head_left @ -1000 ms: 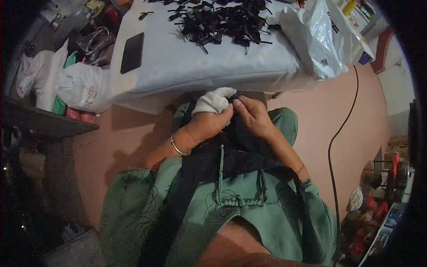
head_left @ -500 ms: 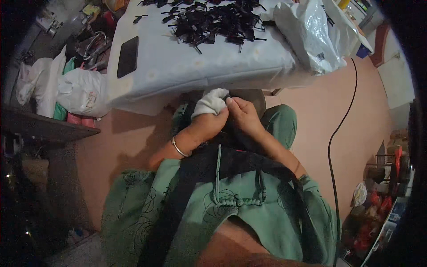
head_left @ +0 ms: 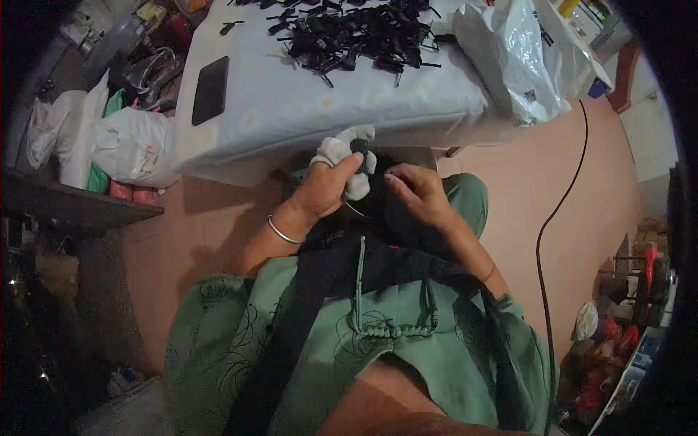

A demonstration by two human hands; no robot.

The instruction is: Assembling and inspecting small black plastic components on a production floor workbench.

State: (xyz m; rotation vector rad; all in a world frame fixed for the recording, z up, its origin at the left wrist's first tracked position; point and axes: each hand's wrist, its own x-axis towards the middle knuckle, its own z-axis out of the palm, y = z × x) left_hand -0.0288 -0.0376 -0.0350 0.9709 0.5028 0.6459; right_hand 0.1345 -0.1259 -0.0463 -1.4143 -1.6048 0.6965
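Note:
My left hand [head_left: 323,190] is closed around a small black plastic piece [head_left: 360,152], its bare thumb pressing on the piece's near side. White glove-like cloth [head_left: 336,150] covers the fingers of that hand, and a silvery bangle circles its wrist. A short way to the right, apart from the black piece, my right hand [head_left: 422,195] has thumb and forefinger pinched together. Whatever sits in that pinch is too small to make out. Both hands are above my lap, just in front of the table's near edge.
A heap of small black parts with short stubs [head_left: 356,36] lies on the white-covered table [head_left: 291,109]. A dark phone [head_left: 211,90] rests at its left, a white plastic bag [head_left: 509,65] at its right. Bags fill a left shelf [head_left: 87,207]; a black cable [head_left: 542,247] crosses the floor.
My hands have come apart: the right has moved right and slightly down, away from the left. The left has turned, so the black piece and more white cloth now show.

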